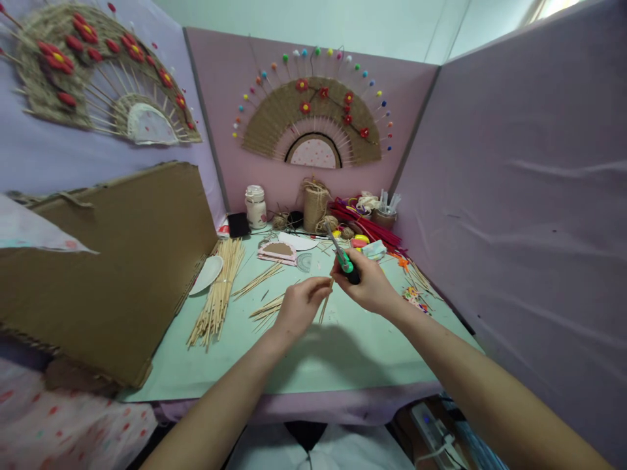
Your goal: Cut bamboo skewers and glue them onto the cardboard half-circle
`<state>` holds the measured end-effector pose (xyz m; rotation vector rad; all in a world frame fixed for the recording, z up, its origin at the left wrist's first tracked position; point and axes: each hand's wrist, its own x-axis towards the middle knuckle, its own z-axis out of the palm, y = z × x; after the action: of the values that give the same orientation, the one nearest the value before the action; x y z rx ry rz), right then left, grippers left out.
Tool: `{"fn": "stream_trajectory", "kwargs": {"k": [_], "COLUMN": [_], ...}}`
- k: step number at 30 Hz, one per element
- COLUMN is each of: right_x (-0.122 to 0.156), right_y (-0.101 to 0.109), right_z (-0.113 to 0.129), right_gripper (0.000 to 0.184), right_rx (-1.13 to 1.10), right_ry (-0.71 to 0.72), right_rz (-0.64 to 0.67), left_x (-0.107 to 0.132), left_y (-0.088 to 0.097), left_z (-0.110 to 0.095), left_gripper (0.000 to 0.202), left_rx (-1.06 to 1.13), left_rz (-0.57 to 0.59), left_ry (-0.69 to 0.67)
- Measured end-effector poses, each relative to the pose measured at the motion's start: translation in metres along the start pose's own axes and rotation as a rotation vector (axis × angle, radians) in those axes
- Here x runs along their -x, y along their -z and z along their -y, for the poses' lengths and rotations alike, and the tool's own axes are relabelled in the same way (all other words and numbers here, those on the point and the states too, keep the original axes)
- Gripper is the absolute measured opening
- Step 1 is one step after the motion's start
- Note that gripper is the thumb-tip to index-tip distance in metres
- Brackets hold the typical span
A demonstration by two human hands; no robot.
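On my one view, the head feed, I have two bare hands over a single pale green table (362,369). The left hand (301,303) pinches thin sticks (325,307) between thumb and fingers; I make out two lower ends slanting down above the table, though the fingers hide the top and I can't be sure of the total. The right hand (367,281) is wrapped around one green-and-black tool (347,262), its metal end pointing up and away. The fingertips of both hands meet or nearly meet at the sticks' upper end; I can't tell whether the right ones touch them.

Left of the hands I count one big tied bundle (219,294) of sticks and two small loose piles, one farther back (259,279) and one beside the left hand (268,312). One white paper piece (208,274) lies beside the bundle, next to one large cardboard sheet (122,261). Beyond the hands are one clear protractor (304,262), one white jar (255,206) and one thick twine spool (314,207). Two decorated fans hang up: one on the left wall (42,91), one on the back wall (274,114).
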<state>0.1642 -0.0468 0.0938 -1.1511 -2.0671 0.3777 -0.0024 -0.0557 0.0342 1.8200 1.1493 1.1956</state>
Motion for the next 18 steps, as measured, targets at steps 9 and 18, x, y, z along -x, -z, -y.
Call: {"fn": "stream_trajectory", "kwargs": {"k": [9,18], "right_x": [0.003,0.014], "right_y": [-0.001,0.024], "right_z": [0.009,0.011], "right_gripper": [0.008,0.033], "right_rx": [0.023,0.172], "right_ry": [-0.037,-0.164], "right_rz": [-0.001,0.076], "left_x": [-0.003,-0.004], "left_y": [-0.005,-0.002], "left_z": [-0.013,-0.012], "left_gripper": [0.02,0.017], "left_rx": [-0.111,-0.107], "left_rz": [-0.093,-0.106], "left_ry": [-0.035,-0.071]}}
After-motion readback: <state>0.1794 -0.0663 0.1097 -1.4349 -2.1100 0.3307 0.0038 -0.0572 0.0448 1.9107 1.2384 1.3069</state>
